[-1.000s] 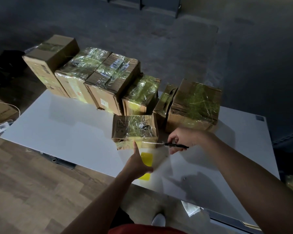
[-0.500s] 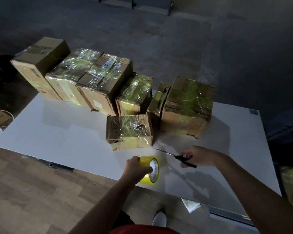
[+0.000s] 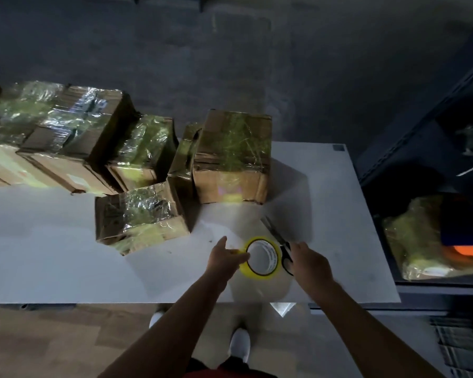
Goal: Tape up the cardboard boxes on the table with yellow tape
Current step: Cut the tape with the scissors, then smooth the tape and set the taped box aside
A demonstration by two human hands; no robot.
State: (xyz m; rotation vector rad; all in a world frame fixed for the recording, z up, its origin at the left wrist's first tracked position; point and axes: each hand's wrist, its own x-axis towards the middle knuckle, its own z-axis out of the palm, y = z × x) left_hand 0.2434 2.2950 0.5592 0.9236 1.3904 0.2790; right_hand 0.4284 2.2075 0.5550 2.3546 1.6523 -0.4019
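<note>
The yellow tape roll (image 3: 255, 273) stands a little tilted on the white counter (image 3: 38, 255), close to its front edge, with the open core turned toward the camera. The left grip (image 3: 226, 258) pinches the left rim of the roll, with the thumb raised. The right grip (image 3: 309, 264) is just at the right of the roll, its fingers curled on the black handles of the scissors (image 3: 280, 245). The blades point away, to the boxes, and lie just beside the roll.

Behind and to the left of the roll is a small box (image 3: 139, 214), covered with shiny, wrinkled tape. Behind the roll stands a large box (image 3: 232, 156), also taped on top. A narrow box (image 3: 182, 159) leans between it and the row of boxes (image 3: 74, 137) that goes to the left along the far edge.

Under the front edge, white shoes (image 3: 241, 343) stand on the floor. To the right, a dark shelf (image 3: 421, 148) holds a wrapped bundle (image 3: 413, 236).
</note>
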